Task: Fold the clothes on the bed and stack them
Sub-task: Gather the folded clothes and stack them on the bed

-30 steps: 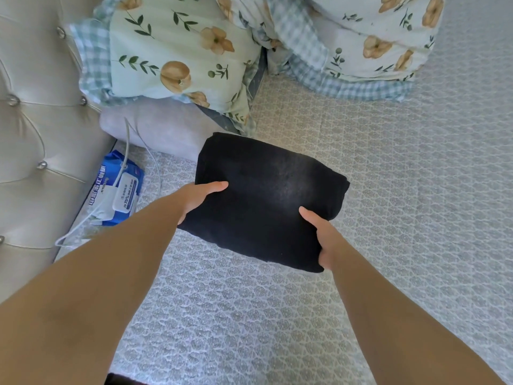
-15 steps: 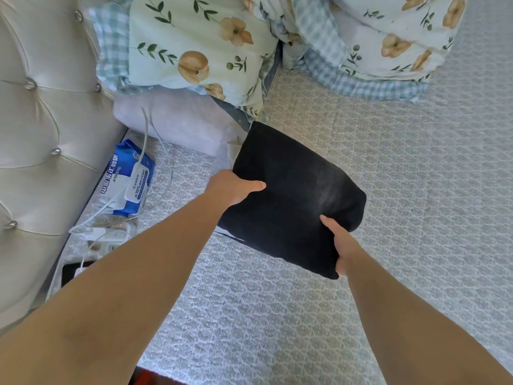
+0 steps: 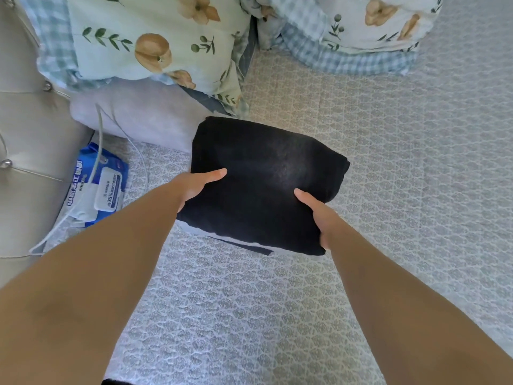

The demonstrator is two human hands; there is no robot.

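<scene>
Garment (image 3: 263, 184), black, folded, sits low over bed (image 3: 416, 190) near pillow (image 3: 144, 120); left hand (image 3: 194, 184) and right hand (image 3: 319, 215) pinch opposite edges, looks soft, light, likely to sag unless supported underneath.

— How is the scene lit?
— Soft, even daylight is seen throughout; a pale sheen is caught on the folded black garment (image 3: 263, 184), and only faint shadow is cast beneath it on the bed (image 3: 416, 190).
— Any defects?
— Wide-angle stretching is noticed at the edges, and slight softness throughout.
</scene>
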